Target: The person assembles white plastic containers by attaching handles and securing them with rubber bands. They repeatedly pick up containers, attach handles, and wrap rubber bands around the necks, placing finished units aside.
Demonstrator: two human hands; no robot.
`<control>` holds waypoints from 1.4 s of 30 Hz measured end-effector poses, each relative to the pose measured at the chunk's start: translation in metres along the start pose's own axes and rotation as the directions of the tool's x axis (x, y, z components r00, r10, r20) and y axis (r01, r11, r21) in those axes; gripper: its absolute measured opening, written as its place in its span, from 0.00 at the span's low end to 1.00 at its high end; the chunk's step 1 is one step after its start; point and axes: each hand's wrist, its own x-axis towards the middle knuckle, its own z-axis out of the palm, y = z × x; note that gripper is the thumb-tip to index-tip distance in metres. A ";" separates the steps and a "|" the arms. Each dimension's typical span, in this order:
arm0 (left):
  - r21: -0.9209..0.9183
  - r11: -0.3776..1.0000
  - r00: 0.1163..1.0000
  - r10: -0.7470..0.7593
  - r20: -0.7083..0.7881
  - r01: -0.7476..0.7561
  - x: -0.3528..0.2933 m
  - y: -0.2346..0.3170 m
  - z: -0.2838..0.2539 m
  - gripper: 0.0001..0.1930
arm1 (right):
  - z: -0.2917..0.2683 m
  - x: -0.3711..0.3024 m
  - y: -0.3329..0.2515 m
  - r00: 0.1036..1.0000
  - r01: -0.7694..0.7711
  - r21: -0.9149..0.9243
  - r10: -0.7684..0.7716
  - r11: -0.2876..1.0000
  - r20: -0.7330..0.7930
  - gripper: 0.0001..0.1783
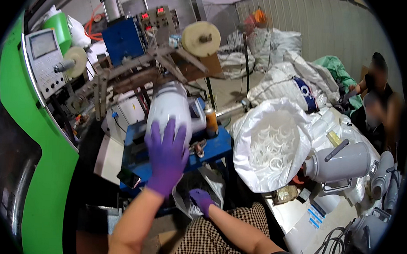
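My left hand, in a purple glove, lies with its fingers spread on the near end of a smooth pale grey plastic vessel. The vessel sits under the press arm of a machine, above a blue metal table. Lower down, my right hand, also gloved in purple, reaches into an open plastic bag below the table's front edge. Its fingers point down into the bag and are mostly hidden, so whether they grip anything does not show.
An orange spray can and a dark phone rest on the blue table. To the right stands a white sack of clear rings, beside a grey handled jug. A green machine borders the left. Another person is at far right.
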 end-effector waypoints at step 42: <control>-0.365 0.219 0.354 -0.862 0.362 0.905 -0.387 -0.162 0.217 0.16 | -0.046 0.150 0.003 0.968 -0.239 -0.879 0.172 0.412 -0.183 0.26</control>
